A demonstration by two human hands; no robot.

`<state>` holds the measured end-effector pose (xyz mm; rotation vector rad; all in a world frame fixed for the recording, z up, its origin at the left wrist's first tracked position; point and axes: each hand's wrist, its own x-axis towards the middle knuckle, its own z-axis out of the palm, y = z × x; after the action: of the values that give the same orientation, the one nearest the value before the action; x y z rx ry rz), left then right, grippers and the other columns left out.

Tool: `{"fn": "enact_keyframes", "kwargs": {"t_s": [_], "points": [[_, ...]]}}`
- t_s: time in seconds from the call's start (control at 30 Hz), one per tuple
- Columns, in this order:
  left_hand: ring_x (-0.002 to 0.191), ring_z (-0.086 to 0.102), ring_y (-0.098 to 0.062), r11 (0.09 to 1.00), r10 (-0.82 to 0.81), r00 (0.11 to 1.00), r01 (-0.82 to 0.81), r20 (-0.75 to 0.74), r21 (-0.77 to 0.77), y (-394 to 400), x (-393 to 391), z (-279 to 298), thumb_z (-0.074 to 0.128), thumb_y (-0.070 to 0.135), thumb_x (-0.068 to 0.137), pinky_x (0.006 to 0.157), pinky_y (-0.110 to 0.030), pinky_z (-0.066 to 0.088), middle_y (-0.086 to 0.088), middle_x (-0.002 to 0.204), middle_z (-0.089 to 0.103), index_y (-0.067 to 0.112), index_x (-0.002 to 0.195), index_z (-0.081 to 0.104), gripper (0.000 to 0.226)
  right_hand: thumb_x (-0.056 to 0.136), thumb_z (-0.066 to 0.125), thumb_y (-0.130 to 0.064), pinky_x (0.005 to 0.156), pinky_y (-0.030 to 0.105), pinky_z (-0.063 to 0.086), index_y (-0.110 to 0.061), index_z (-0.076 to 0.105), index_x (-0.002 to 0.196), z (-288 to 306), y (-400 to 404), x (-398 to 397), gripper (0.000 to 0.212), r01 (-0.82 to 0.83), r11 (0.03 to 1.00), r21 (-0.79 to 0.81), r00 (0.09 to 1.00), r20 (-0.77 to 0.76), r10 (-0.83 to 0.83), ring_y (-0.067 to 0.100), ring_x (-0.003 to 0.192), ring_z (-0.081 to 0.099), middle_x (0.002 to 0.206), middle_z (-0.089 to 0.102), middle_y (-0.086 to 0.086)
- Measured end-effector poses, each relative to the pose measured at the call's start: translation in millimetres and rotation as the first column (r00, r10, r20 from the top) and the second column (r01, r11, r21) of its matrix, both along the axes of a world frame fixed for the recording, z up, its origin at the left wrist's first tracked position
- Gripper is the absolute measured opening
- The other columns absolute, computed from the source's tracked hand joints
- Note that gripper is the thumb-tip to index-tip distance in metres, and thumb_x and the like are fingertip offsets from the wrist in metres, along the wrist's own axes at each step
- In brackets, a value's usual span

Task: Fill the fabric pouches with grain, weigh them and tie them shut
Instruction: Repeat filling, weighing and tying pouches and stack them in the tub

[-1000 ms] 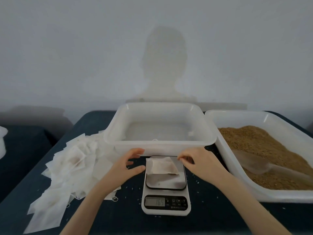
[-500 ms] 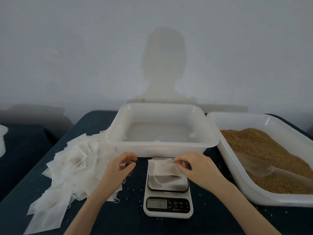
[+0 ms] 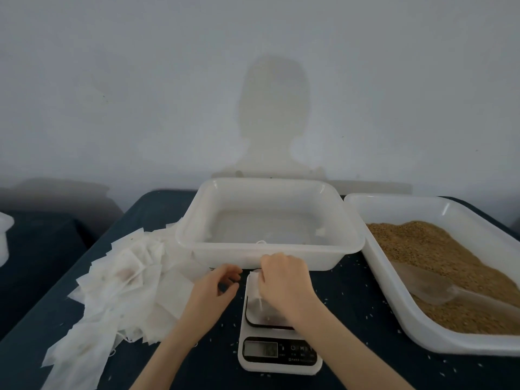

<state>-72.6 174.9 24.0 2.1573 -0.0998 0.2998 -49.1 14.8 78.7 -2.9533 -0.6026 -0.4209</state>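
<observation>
A white fabric pouch (image 3: 254, 294) with grain in it lies on the platform of the small white scale (image 3: 278, 358). My right hand (image 3: 284, 288) covers most of the pouch and grips its top edge. My left hand (image 3: 216, 288) is just left of the pouch's top corner, with thumb and fingers curled into a pinch as if on the drawstring, which is too fine to make out. The scale's display is lit but blurred. Brown grain (image 3: 439, 266) fills the white tray (image 3: 394, 313) on the right, where a clear scoop (image 3: 430, 285) lies in it.
A second white tray (image 3: 270, 251) stands right behind the scale and holds little. A heap of flat white pouches (image 3: 118, 288) spreads over the dark table on the left. Loose grains dot the tabletop around the scale. A white container (image 3: 4, 237) shows at the far left edge.
My right hand has slid left over the pouch and closed on its top. My left hand has moved right toward the pouch's corner. The pouch now stands bunched rather than flat.
</observation>
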Motion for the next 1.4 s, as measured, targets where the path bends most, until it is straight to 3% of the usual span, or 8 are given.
{"fn": "enact_keyframes", "kwargs": {"t_s": [0.2,0.33,0.47,0.8,1.03,1.17,1.27,1.4], "points": [[0.114,0.045,0.013,0.981,-0.159,0.985,0.151,-0.062,-0.118,-13,-2,3,0.077,0.034,0.070,0.088,-0.010,0.042,0.034,0.125,0.045,0.047,0.132,0.032,0.078,0.092,0.050,-0.035,0.062,0.025,0.045,-0.022,0.061,0.081,22,-26,13,0.020,0.044,0.946,0.322,0.990,-0.138,0.001,0.010,0.068,0.058,0.073,0.062,-0.011],[0.112,0.047,0.011,0.974,-0.202,0.979,0.199,-0.016,-0.106,-48,5,15,0.081,0.046,0.054,0.084,-0.008,0.043,0.033,0.121,0.046,0.047,0.135,0.026,0.098,0.086,0.063,-0.039,0.059,0.020,0.046,-0.033,0.057,0.067,43,-40,14,0.021,0.059,0.832,0.551,0.974,-0.213,0.072,0.001,0.063,0.058,0.061,0.058,-0.018],[0.093,0.053,0.015,0.974,-0.105,0.994,0.098,-0.021,-0.205,-76,14,23,0.082,0.030,0.056,0.067,-0.002,0.043,0.021,0.105,0.054,0.034,0.127,0.034,0.086,0.086,0.067,-0.031,0.064,0.032,0.055,-0.029,0.063,0.066,59,-49,7,0.021,0.036,0.724,0.689,0.959,-0.229,0.170,0.008,0.061,0.061,0.060,0.063,-0.009],[0.072,0.058,0.002,0.833,-0.376,0.925,0.309,-0.060,-0.459,-112,17,36,0.068,0.006,0.083,0.064,-0.014,0.051,0.001,0.086,0.061,0.020,0.105,0.058,0.029,0.092,0.063,-0.018,0.048,0.010,0.041,-0.018,0.066,0.075,73,-99,-3,0.017,0.029,0.627,0.779,0.900,-0.293,0.323,-0.004,0.045,0.053,0.049,0.059,-0.015],[0.076,0.063,0.001,0.894,-0.380,0.915,0.325,-0.136,-0.308,-132,32,44,0.067,0.015,0.084,0.063,-0.017,0.052,0.012,0.090,0.067,0.041,0.095,0.057,0.030,0.092,0.061,-0.029,0.055,0.014,0.046,-0.027,0.066,0.070,68,-178,4,0.022,0.091,0.748,0.657,0.964,-0.247,0.100,0.000,0.049,0.053,0.058,0.063,-0.010],[0.083,0.064,-0.013,0.913,-0.382,0.912,0.346,-0.151,-0.217,-143,45,47,0.069,0.018,0.082,0.065,-0.026,0.053,-0.001,0.093,0.066,0.028,0.098,0.060,0.021,0.090,0.059,-0.038,0.061,0.019,0.048,-0.038,0.060,0.077,46,-253,22,0.014,0.306,0.883,0.356,0.951,-0.162,-0.265,-0.002,0.068,0.058,0.076,0.065,-0.017],[0.086,0.063,-0.011,0.910,-0.399,0.898,0.364,-0.184,-0.197,-155,50,45,0.072,0.022,0.078,0.072,-0.027,0.051,0.008,0.091,0.066,0.032,0.094,0.059,0.023,0.087,0.063,-0.042,0.078,0.026,0.053,-0.038,0.058,0.096,22,-312,31,0.010,0.466,0.883,0.058,0.852,-0.300,-0.430,0.003,0.085,0.060,0.099,0.064,-0.017],[0.079,0.063,0.001,0.887,-0.438,0.875,0.383,-0.208,-0.257,-167,49,41,0.072,0.021,0.079,0.065,-0.015,0.047,0.016,0.087,0.066,0.035,0.097,0.060,0.026,0.089,0.057,-0.050,0.086,0.032,0.052,-0.031,0.061,0.107,0,-340,32,0.026,0.394,0.909,-0.135,0.787,-0.462,-0.410,0.007,0.091,0.059,0.107,0.064,-0.011]]}}
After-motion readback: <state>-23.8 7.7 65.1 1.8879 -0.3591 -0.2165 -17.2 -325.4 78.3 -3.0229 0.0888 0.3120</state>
